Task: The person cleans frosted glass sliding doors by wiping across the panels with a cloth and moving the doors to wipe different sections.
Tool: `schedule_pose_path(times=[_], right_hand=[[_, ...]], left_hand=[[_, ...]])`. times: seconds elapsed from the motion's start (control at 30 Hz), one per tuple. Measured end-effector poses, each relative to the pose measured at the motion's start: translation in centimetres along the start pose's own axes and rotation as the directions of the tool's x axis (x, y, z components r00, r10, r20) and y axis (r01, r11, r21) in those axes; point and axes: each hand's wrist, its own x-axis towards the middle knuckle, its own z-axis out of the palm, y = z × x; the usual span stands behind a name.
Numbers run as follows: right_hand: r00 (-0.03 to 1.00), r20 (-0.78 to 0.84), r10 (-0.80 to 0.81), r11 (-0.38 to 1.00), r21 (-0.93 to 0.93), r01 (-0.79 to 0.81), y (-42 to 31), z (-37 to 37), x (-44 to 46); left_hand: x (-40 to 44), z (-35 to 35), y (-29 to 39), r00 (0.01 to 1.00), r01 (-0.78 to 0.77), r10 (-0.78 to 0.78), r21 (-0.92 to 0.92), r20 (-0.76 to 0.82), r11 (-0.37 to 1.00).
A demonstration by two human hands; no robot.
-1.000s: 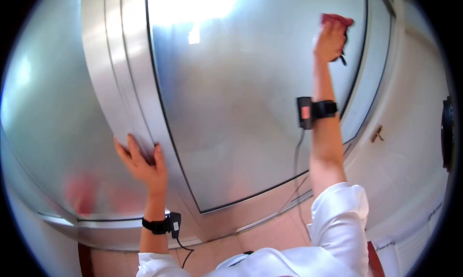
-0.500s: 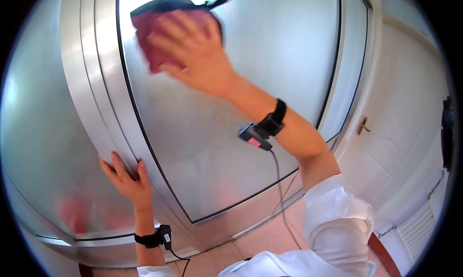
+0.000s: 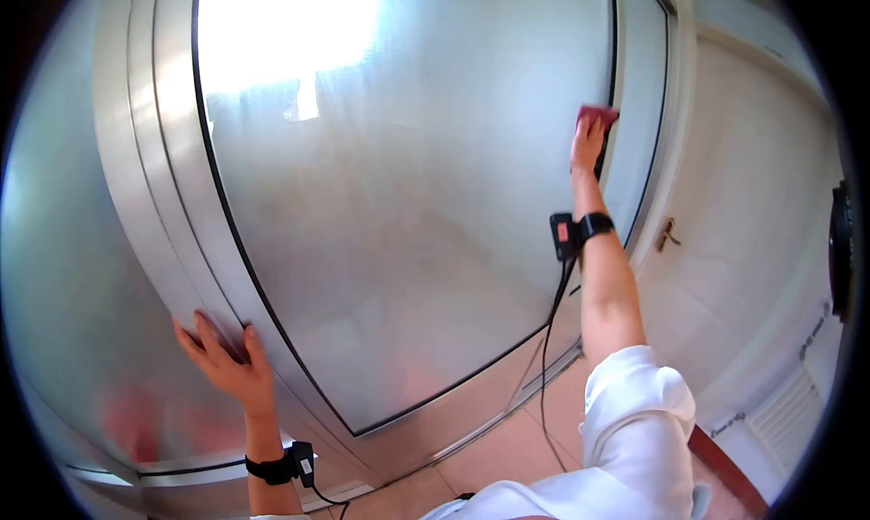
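Note:
My right hand (image 3: 587,149) presses a dark red cloth (image 3: 598,114) on the right edge of the frosted glass panel (image 3: 408,203), by its black seal. The cloth shows above my fingertips; part of it is hidden behind the hand. My left hand (image 3: 231,361), fingers apart and holding nothing, rests on the metal frame (image 3: 186,221) left of the panel. Each wrist wears a black strap with a small cabled box. Bright light reflects at the panel's upper left.
A white door (image 3: 743,194) with a metal handle (image 3: 668,235) stands on the right. Below the panel lies a tiled floor (image 3: 471,457). A white vent (image 3: 788,425) is at the lower right, and a black round object (image 3: 841,248) at the far right edge.
My right hand has swept with the cloth from the right side to the upper left and back to the right edge. My left hand stays on the frame, and the view has shifted.

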Motion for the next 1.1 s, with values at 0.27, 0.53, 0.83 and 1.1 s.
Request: schedule_pose_path(times=[0.27, 0.53, 0.83, 1.1], right_hand=[[0.922, -0.024, 0.387, 0.912, -0.14, -0.387, 5.4, -4.4, -22.4], [0.97, 0.169, 0.176, 0.98, 0.059, -0.188, 0.6, -8.3, -37.8], [0.862, 0.168, -0.477, 0.877, 0.15, 0.456, 6.8, -7.3, -16.8], [0.778, 0.123, -0.616, 0.777, 0.26, 0.574, 6.7, -7.3, -11.7]], left_hand=[[0.4, -0.6, 1.2, 0.999, -0.024, 0.018, 0.134, 0.043, 0.991], [0.7, 0.1, 0.5, 0.999, 0.043, -0.045, 0.106, 0.014, 0.993], [1.1, -0.2, -0.3, 0.995, -0.102, 0.094, 0.487, 0.042, 0.868], [1.0, 0.1, 3.1, 0.992, 0.058, -0.006, 0.412, -0.125, 0.909]])
